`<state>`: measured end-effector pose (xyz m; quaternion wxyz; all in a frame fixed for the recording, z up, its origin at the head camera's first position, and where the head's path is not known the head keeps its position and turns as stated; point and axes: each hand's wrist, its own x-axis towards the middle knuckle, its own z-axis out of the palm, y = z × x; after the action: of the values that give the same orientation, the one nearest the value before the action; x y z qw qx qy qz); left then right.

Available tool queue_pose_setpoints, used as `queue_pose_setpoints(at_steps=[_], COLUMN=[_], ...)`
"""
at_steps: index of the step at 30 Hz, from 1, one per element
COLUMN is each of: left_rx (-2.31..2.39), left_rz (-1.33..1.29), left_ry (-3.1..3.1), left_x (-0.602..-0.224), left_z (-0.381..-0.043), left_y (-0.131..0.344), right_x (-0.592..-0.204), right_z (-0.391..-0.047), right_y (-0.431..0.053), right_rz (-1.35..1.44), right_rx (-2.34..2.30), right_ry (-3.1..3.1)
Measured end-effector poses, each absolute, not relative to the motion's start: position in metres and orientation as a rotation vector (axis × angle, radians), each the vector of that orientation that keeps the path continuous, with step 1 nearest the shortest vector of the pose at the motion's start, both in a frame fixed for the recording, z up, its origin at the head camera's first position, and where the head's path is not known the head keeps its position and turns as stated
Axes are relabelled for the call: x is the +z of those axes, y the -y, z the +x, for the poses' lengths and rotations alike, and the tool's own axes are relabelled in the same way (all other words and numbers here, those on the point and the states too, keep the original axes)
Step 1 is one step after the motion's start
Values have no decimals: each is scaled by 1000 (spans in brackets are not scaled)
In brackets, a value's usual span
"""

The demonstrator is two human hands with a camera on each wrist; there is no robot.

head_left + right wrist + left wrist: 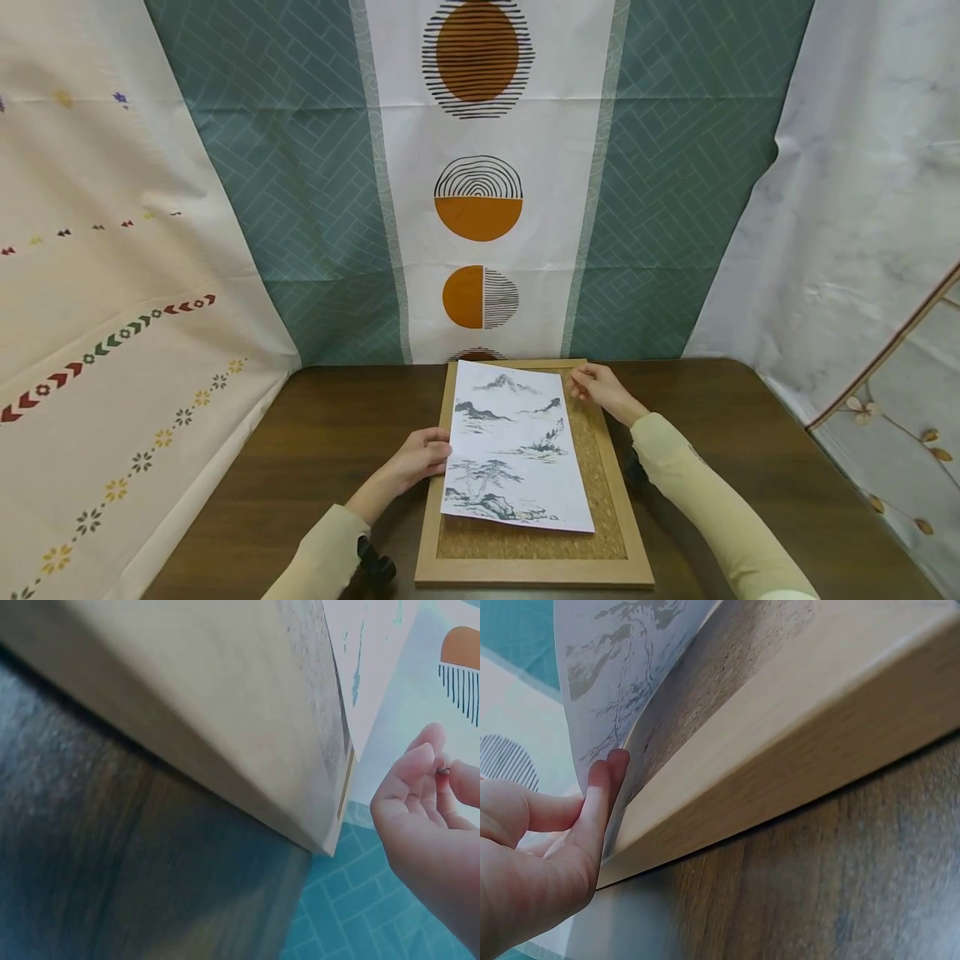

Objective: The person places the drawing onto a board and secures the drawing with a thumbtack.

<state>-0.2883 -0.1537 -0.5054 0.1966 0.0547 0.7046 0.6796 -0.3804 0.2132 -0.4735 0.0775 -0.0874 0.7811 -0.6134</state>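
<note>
A white sheet of paper (504, 446) with grey ink landscapes lies slightly askew over a cork board (517, 546) in a light wooden frame (534, 572). My left hand (422, 454) pinches the sheet's left edge between thumb and fingers. In the left wrist view the paper (619, 667) bows up from the cork. By the sheet's top right corner, my right hand (600, 387) is over the frame's right side. Its thumb and fingers pinch a tiny dark, shiny, tack-like metal piece (443, 771), partly hidden by the fingertips.
The board lies on a dark brown wooden table (330, 433), its top close to the back edge. Behind hangs a green and white cloth (480, 133) with orange circles. Patterned cloths drape both sides. Dark wrist devices (375, 567) sit at the cuffs.
</note>
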Motion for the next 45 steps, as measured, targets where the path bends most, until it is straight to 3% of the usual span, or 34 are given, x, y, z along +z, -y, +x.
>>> queue_pose_setpoints(at_steps=[45], left_rx=[1772], left_rz=[213], left_ry=[-2121], left_x=[-501], left_z=[-278], left_y=[137], right_x=[-463], right_z=[-397], right_y=[-164], right_rz=[-265], right_rx=[-1598], right_ry=[-2553])
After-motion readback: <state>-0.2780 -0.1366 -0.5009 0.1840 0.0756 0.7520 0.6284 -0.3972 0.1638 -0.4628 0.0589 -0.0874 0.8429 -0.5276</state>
